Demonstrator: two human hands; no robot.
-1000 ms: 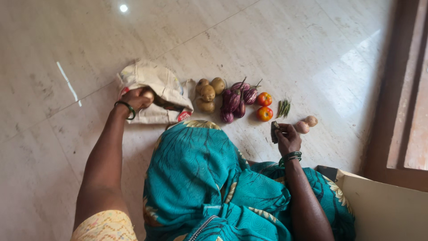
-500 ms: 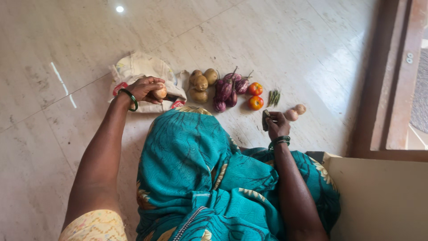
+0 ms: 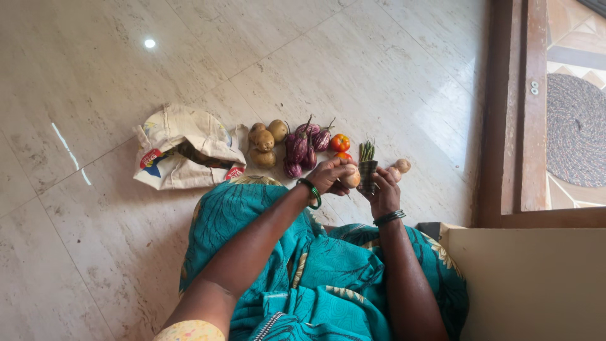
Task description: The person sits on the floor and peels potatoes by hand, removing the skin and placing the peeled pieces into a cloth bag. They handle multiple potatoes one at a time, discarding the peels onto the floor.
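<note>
sari (image 3: 271,221): teal, swirl-patterned | tomato (image 3: 339,142): red | brinjals (image 3: 302,146): purple, striped | floor (image 3: 113,240): beige marble

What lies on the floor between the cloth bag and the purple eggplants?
Head view: a small cluster of potatoes lies between the cloth bag and the eggplants.

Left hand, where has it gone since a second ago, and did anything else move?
The left hand took an onion from the cloth bag and carried it rightward across the lap, up to the right hand. The right hand kept its grip on the small dark object near the two onions on the floor. Potatoes, eggplants, tomatoes and bag lie as before.
</note>
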